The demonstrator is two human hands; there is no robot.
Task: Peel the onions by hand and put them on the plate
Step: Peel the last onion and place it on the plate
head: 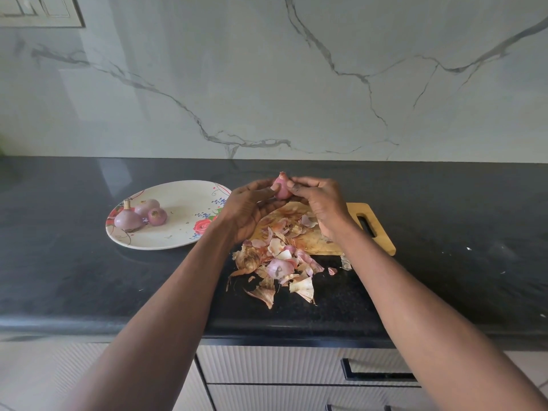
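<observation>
A: Head view: left hand [252,200] and right hand [318,200] both curl fingers round one onion [281,189], held above the far end of the cutting board [373,229].

B: Plate [178,216], left, holds three peeled onions [142,215]. Skins [278,262] piled near.

A: Advice: pinch loose skin at the tip, strip toward the root, rotate with the left.

B: Drop scraps on the pile.

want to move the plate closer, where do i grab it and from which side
Grip the plate by its bare near rim, coming from the front. The three onions sit at its left, and the left hand crowds its right edge.
</observation>
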